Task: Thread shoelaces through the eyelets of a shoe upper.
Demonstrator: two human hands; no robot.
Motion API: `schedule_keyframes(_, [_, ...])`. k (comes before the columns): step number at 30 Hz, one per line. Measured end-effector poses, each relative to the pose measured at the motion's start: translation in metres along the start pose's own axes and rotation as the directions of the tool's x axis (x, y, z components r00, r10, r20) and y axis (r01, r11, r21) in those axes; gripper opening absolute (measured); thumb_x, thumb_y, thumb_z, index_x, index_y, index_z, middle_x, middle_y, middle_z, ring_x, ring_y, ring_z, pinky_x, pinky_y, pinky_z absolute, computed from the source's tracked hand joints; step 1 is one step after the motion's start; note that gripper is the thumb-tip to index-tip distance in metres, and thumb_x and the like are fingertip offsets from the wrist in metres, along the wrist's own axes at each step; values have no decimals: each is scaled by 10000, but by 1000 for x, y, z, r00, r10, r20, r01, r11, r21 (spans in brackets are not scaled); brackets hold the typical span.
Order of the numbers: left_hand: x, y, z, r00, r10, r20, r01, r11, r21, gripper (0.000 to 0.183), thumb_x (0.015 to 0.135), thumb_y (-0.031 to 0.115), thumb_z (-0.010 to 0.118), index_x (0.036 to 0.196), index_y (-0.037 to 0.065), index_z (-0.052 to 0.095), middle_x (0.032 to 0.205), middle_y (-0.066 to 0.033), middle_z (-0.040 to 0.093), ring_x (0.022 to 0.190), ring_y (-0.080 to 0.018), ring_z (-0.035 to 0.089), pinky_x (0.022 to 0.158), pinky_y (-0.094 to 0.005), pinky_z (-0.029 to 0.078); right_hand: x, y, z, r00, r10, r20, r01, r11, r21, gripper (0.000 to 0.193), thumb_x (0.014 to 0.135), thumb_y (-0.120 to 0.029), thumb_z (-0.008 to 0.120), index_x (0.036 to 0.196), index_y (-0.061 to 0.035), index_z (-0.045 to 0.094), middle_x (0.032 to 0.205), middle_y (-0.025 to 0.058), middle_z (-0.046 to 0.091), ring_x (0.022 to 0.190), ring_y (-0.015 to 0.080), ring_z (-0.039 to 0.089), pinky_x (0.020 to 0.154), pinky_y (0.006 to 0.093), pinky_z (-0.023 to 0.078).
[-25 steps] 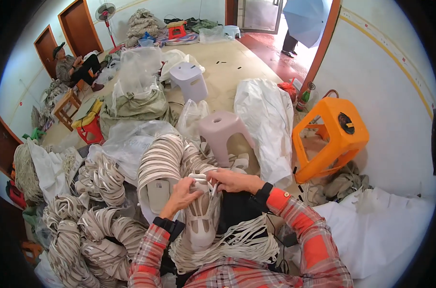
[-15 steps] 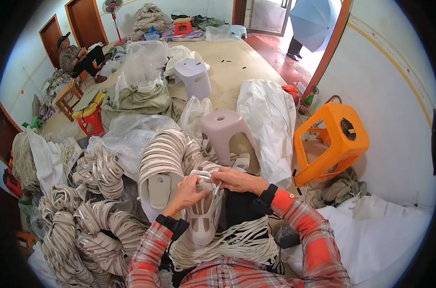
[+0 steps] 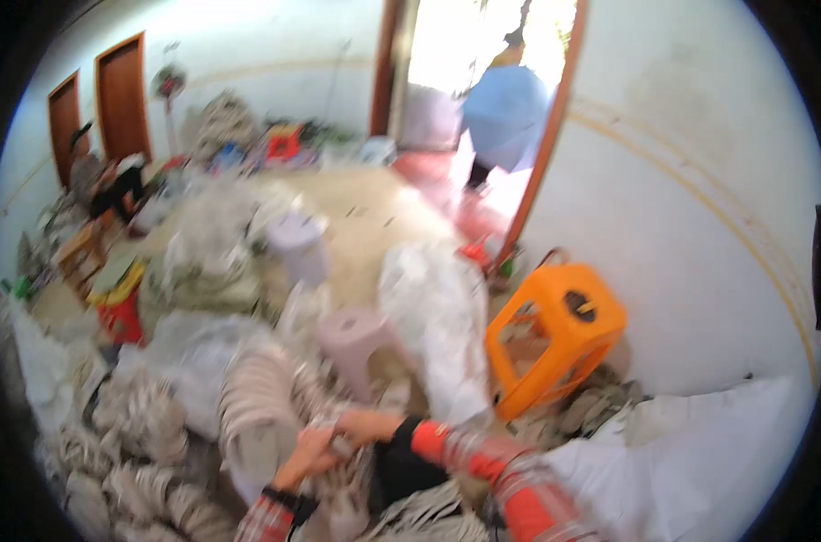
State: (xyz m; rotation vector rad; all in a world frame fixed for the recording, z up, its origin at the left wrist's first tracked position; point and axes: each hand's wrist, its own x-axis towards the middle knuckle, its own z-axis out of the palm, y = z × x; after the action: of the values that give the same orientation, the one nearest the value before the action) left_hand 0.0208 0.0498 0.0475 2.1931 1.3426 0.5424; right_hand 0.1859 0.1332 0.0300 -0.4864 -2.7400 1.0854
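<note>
Pale shoe with two bare hands, among bundled shoe parts

Principal item: one beige-and-white shoe, low in the view, directly in front of the wearer. Its far end lies at the hands; motion blur hides the finer detail.

Left hand: bare, at the left of the shoe's far end, fingers bent inward. Whether they pinch anything, cannot tell.

Right hand: bare, just beyond the left and close against it, fingers turned down toward the shoe. Whether its fingertips are pressed together or apart, cannot tell.

Clothing: red plaid sleeve on the right arm; dark bands at both wrists.

Adjacent, left: a curved row of nested shoes, ribbed in look; farther left, bundles of shoe parts in heaps.

Adjacent, right: a black item, kind unclear; below it, pale strips in a loose bunch.

Beyond: mauve stool; white sack; orange stool near the wall; white sheet at lower right.

Far background: a seated person at left; a blue umbrella in the doorway.
</note>
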Motion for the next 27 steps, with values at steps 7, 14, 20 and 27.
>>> schedule_keyframes(7, [-6,30,6,973,-229,21,223,961,165,537,585,451,678,951,69,583,945,-149,585,1024,-320,477,865,-478,316,-30,-20,-23,988,89,122,-53,961,-273,514,665,-101,569,1148,-45,403,886,150,581,838,327,533,755,426,406])
schedule_keyframes(14, [-16,13,40,957,-215,-195,272,897,348,508,612,434,658,933,61,533,907,-107,570,969,-291,481,834,-589,283,-43,-46,-29,997,-71,10,70,995,77,229,804,-111,469,978,9,381,737,153,484,720,325,504,611,400,384])
schedule_keyframes(20, [-17,41,24,969,-133,-208,204,905,373,476,663,232,607,1084,43,491,953,-128,531,898,-308,480,781,-572,315,-30,-24,-11,1000,-8,-25,7,1000,-13,412,863,-117,465,1248,-5,372,1038,100,534,887,201,518,828,304,414])
schedule_keyframes(27, [-91,36,31,908,-239,-343,177,963,-204,758,775,215,589,1334,-47,149,1344,-266,204,1228,-403,254,998,-459,236,-1,-46,-29,968,81,-236,-57,993,106,353,677,-78,628,998,-6,498,795,145,590,774,272,590,688,353,464])
